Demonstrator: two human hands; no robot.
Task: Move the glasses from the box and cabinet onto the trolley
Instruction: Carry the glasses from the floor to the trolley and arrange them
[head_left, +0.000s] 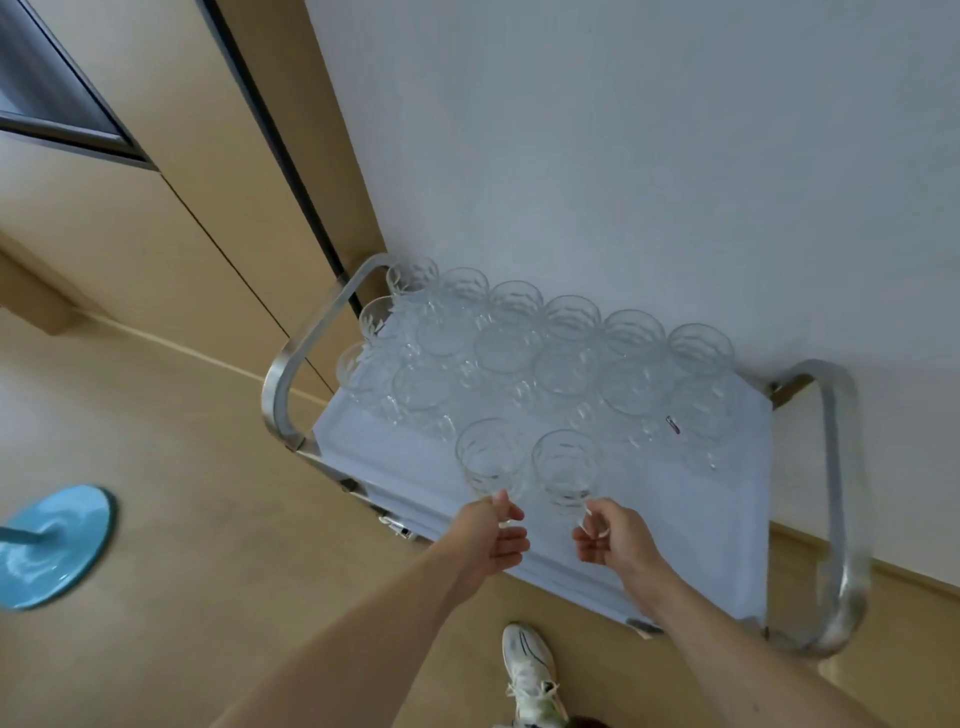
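Already about eighteen glasses (519, 338) stand in rows on the trolley (717, 519), while the left hand (493, 540) and right hand (618, 540) each pinch another glass by its stem over the empty front strip.

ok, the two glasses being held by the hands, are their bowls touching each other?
Apart. The head view shows a strip of trolley top between the left-held glass and the right-held glass; left hand and right hand pinch the stems.

The blue round base (49, 545) is cut by the left edge, and the white shoe (532, 675) by the bottom edge.
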